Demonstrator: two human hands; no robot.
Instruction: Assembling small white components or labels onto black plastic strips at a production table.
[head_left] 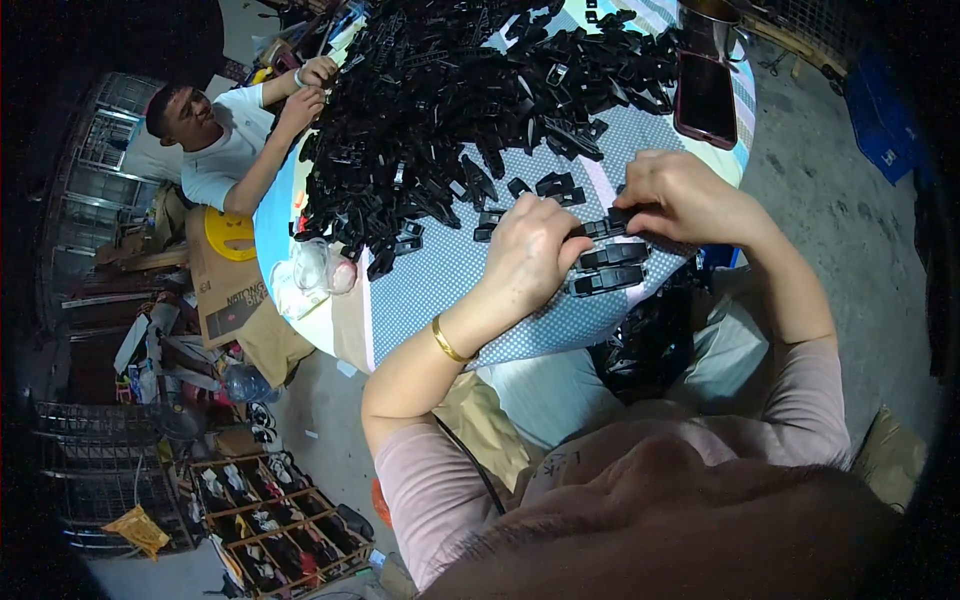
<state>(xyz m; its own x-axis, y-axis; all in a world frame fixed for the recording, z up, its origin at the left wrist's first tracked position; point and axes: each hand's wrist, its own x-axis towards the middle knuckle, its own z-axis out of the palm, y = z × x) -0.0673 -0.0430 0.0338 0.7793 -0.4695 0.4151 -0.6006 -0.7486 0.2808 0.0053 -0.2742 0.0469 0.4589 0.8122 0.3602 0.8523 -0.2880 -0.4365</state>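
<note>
My left hand (530, 245) and my right hand (665, 200) meet at the near right of the round table. Between them is a small black plastic part (602, 229), pinched at its left end by my left fingers and at its right end by my right thumb and fingers. My fingers cover its ends, so its exact kind is unclear. Just nearer to me, similar long black parts (607, 280) lie side by side in a short row. A few more loose parts (560, 188) sit beyond my left hand. A big heap of black plastic parts (430, 120) covers the far side.
A dotted cloth (420, 300) covers the table. At the far right are a phone (706, 98) and a metal cup (712, 25). A plastic bag (310, 270) lies at the left edge. Across the heap, a co-worker (235, 150) has both hands at its border.
</note>
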